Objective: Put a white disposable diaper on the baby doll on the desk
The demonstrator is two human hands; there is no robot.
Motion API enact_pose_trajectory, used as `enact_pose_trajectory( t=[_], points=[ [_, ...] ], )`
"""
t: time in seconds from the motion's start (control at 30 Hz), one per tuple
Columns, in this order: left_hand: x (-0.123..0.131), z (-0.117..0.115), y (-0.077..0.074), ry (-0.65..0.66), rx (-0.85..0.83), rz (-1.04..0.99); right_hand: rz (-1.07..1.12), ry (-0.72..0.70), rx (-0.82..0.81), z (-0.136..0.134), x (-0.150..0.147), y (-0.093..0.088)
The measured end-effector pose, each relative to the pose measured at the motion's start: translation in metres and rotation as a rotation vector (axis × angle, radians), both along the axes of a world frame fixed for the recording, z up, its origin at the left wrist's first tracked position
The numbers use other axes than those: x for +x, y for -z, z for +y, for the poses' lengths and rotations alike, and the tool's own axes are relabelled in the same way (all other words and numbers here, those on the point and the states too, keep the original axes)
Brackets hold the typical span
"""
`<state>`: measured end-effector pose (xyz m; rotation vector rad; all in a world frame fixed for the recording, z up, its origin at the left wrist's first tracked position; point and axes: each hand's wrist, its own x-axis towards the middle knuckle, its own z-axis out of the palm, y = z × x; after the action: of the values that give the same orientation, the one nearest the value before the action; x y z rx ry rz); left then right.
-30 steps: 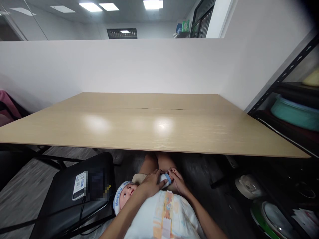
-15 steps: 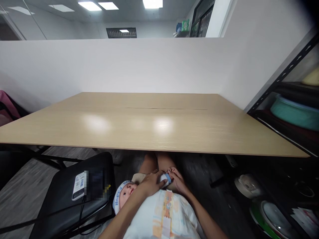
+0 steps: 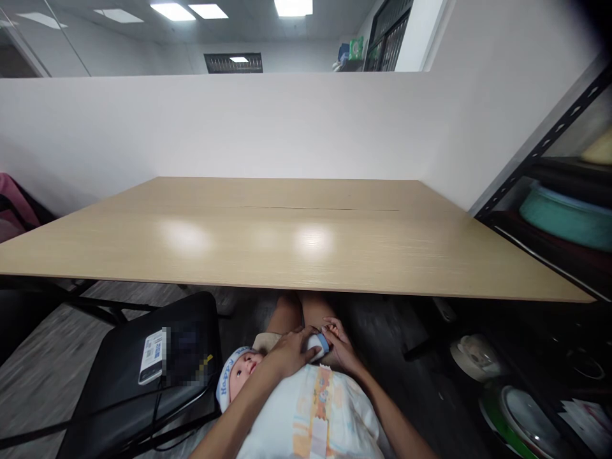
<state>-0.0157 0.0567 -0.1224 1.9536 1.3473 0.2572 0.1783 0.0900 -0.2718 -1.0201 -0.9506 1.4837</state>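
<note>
A baby doll [image 3: 241,373] in a white cap with blue letters lies across my lap, below the table's near edge. A white diaper [image 3: 313,414] with an orange printed strip covers my lap in front of it. My left hand [image 3: 287,350] rests over the doll's body, fingers curled on a small white and blue object [image 3: 318,344]. My right hand [image 3: 342,347] pinches the other end of that same object, which is too small to name.
A wide light wooden table [image 3: 287,236] fills the middle, with a white partition behind it. A black chair [image 3: 143,376] with a phone [image 3: 152,357] and cable stands at my left. A dark shelf rack [image 3: 549,210] at right holds bowls and dishes.
My right hand's fingers have shifted slightly on the small object. The doll and my left hand stay in place.
</note>
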Motion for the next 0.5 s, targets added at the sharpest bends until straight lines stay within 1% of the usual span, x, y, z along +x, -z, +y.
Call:
enact_pose_trajectory(
  t=[0.3, 0.5],
  points=[
    [-0.0017, -0.0004, 0.0012, 0.030, 0.023, -0.026, -0.023, -0.011, 0.009, -0.0014, 0.0000, -0.0078],
    [-0.0021, -0.0002, 0.0026, 0.032, 0.025, -0.039, -0.053, 0.015, 0.011, 0.0013, -0.0003, -0.0052]
  ],
)
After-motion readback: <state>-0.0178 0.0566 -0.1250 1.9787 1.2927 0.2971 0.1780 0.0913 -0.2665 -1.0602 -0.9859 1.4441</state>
